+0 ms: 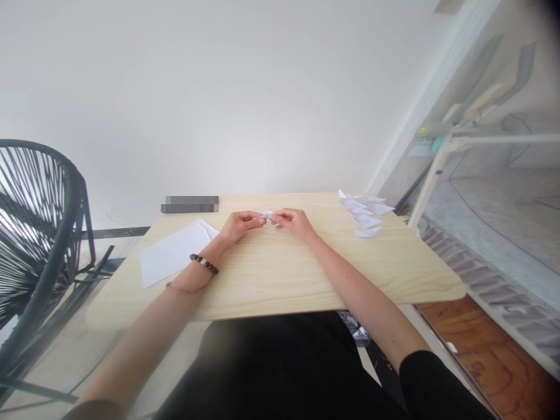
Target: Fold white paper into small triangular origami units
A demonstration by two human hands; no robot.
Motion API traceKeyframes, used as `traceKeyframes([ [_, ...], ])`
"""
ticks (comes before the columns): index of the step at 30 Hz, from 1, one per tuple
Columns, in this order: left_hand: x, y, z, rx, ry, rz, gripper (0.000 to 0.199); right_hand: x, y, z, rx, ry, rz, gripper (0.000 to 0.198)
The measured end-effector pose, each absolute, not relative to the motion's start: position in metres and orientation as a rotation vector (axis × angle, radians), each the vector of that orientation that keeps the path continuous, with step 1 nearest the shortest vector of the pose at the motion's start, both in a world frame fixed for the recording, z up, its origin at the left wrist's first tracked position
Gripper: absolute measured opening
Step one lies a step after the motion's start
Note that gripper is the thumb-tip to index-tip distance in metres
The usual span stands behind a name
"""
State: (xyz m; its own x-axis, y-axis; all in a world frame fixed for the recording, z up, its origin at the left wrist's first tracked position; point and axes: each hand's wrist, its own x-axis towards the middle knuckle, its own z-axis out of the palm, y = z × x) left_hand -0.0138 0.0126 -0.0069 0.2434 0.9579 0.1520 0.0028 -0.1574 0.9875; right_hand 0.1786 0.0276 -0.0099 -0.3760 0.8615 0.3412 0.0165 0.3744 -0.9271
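Note:
A small folded piece of white paper (268,214) is held over the far middle of the table. My left hand (240,226) pinches its left side between thumb and fingers. On the other side my right hand (294,221) grips it the same way, so the fingers partly hide its shape. Several folded paper boats (366,221) stand in a cluster at the table's far right. To the left of my left hand lie flat white paper sheets (168,255), partly covered by my left wrist.
The pale wooden table (271,280) meets a white wall at the back. A blurred dark object (189,205) rests at its far left corner. A dark woven chair (65,175) is on the left, and a white metal frame (431,184) on the right.

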Motion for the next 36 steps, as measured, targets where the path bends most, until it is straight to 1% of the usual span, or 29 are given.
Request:
traceKeyframes([
  [6, -0.011, 0.01, -0.003, 1.392, 0.981, 1.136, 0.034, 0.177, 0.027, -0.01, -0.766, -1.692, 1.148, 0.032],
  [16, -0.01, 0.013, -0.005, 1.334, 0.996, 1.217, 0.029, 0.172, 0.029, -0.012, -0.719, -1.645, 1.187, 0.029],
  [21, -0.011, 0.013, -0.006, 1.346, 0.991, 1.225, 0.03, 0.173, 0.03, -0.015, -0.738, -1.679, 1.188, 0.03],
  [27, -0.008, 0.009, -0.002, 1.298, 0.945, 1.213, 0.026, 0.171, 0.032, -0.018, -0.768, -1.685, 1.159, 0.031],
  [36, -0.004, 0.007, 0.001, 1.209, 0.983, 1.239, 0.027, 0.168, 0.029, -0.015, -0.771, -1.62, 1.182, 0.031],
])
